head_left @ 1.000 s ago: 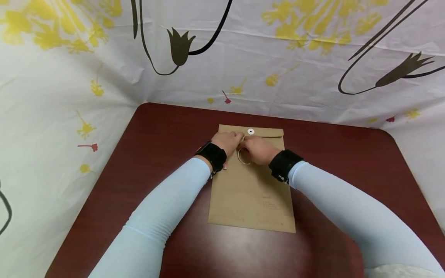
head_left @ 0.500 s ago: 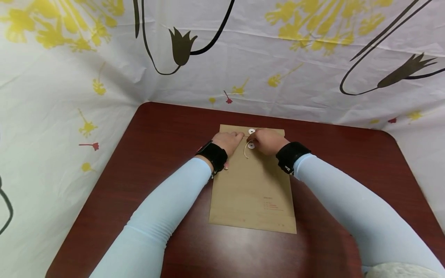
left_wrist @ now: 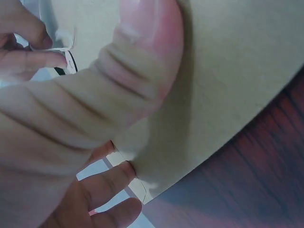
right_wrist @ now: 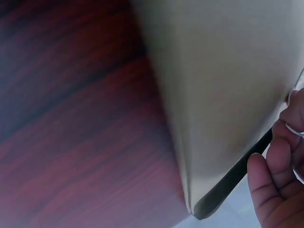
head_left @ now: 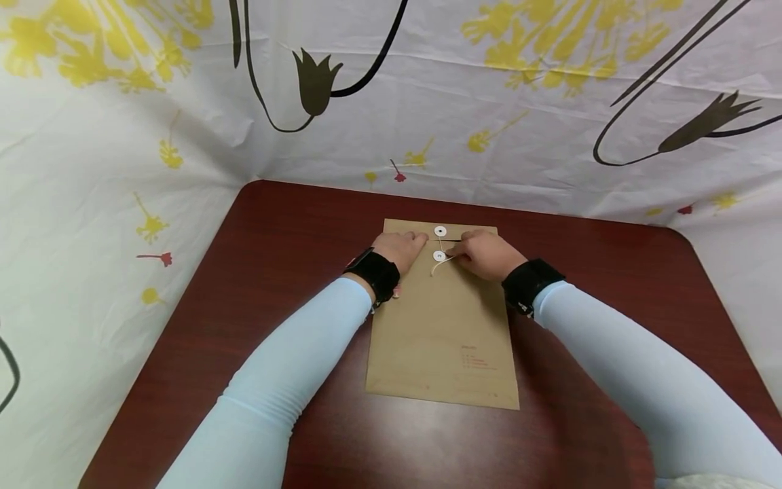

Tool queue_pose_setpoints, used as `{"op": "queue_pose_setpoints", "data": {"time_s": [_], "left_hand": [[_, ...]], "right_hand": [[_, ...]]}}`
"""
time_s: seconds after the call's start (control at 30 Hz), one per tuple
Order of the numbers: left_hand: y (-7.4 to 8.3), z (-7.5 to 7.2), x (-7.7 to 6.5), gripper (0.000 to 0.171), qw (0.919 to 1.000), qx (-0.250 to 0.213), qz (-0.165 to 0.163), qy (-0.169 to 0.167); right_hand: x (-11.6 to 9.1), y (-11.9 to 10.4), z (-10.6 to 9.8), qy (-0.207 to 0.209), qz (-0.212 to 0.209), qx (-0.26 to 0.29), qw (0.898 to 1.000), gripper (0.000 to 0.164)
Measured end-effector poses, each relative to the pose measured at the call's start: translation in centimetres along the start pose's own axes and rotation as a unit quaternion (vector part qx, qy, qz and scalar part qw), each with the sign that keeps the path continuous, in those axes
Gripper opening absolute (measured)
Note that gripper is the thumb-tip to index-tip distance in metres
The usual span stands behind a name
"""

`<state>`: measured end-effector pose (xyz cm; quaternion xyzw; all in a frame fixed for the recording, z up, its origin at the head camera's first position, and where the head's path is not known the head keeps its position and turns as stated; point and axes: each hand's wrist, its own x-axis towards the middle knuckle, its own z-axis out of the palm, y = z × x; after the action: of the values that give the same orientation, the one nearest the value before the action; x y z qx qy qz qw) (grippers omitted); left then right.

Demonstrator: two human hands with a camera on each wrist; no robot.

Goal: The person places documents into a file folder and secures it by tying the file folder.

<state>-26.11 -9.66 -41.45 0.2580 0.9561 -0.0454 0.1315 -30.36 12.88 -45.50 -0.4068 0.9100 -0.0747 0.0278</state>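
A brown paper envelope lies flat on the table, its flap end away from me. Two white button discs sit near that end, the upper disc on the flap and the lower disc below it. Pale string runs between the discs, with a loose end trailing. My left hand rests on the envelope's upper left, fingers fairly straight near the flap; the left wrist view shows its thumb lying on the paper. Right of the discs, my right hand pinches the string between thumb and curled fingers.
The dark red-brown table has rounded far corners. A white patterned cloth hangs behind it and along both sides. Black bands circle both wrists. A dark gap shows along the flap edge in the right wrist view.
My right hand has moved from over the discs to the right, drawing the string with it and uncovering the lower disc. The left hand stays in place.
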Motion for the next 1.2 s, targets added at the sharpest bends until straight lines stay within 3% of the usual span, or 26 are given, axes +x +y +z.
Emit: {"op": "queue_pose_setpoints", "data": {"time_s": [0.13,0.23,0.33,0.7,0.83,0.97,1.2], "left_hand": [[0.0,0.0,-0.1,0.095,1.0,-0.003,-0.001,-0.005],[0.0,0.0,0.0,0.1,0.9999,0.006,-0.004,-0.009],[0.0,0.0,0.2,0.123,0.9996,0.023,-0.005,-0.015],[0.0,0.0,0.3,0.123,0.9996,0.02,-0.002,-0.019],[-0.1,0.1,0.3,0.122,0.9997,0.018,-0.002,-0.017],[-0.4,0.2,0.2,0.118,0.9999,0.008,0.004,-0.012],[-0.7,0.2,0.2,0.122,0.9998,-0.001,0.011,-0.014]], "right_hand": [[-0.7,-0.2,0.2,0.002,-0.002,-0.035,0.999,0.026],[-1.2,-0.5,0.2,-0.003,0.012,-0.037,0.999,0.03],[-1.6,-0.8,0.3,-0.008,0.023,-0.019,1.0,0.034],[-2.1,-2.9,0.3,0.01,0.065,0.01,0.998,0.009],[-1.8,-3.9,0.6,0.026,0.018,-0.049,0.998,0.009],[-1.4,-4.9,0.9,0.054,-0.04,-0.109,0.992,0.008],[0.0,-6.0,0.8,0.039,-0.045,-0.082,0.995,0.01]]}}
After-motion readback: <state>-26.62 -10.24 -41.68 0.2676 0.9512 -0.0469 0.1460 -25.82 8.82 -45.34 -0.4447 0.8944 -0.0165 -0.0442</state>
